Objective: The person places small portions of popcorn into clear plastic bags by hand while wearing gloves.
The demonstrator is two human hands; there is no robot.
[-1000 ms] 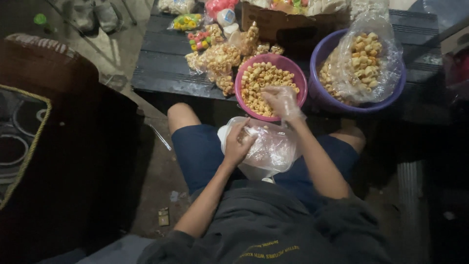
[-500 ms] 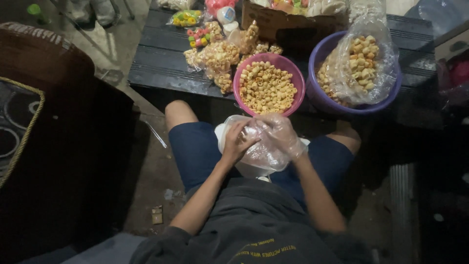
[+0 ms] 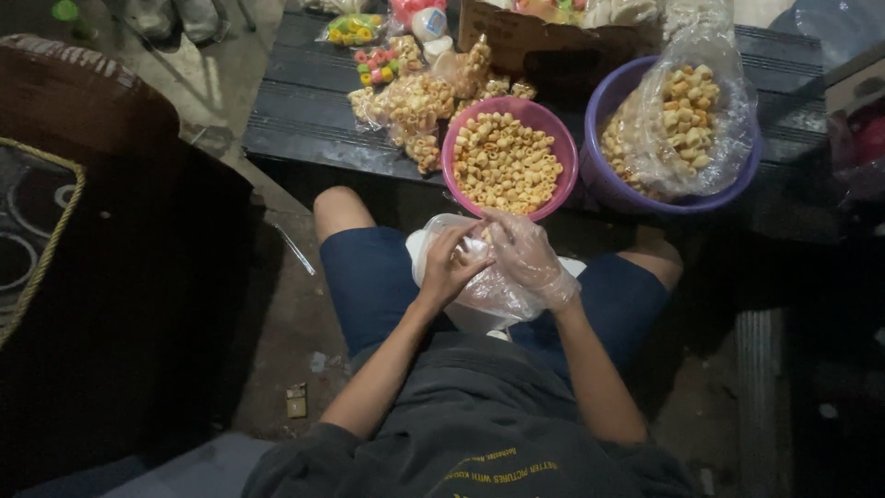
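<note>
Over the lap, the left hand (image 3: pixel 452 267) pinches the clear plastic bag (image 3: pixel 479 277) while the gloved right hand (image 3: pixel 525 256) curls into its mouth; pink bowl (image 3: pixel 509 157) of ring snacks just beyond looks full, filled packets (image 3: pixel 415 106) farther left.

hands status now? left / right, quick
Left hand: bare, closed on the clear plastic bag in the lap.
Right hand: in a thin plastic glove, gripping the same bag.

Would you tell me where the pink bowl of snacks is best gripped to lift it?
Probably by the rim of the pink bowl, from above, one hand at each bare side: it stands upright and heaped full, and the purple bowl crowds its right side.
</note>
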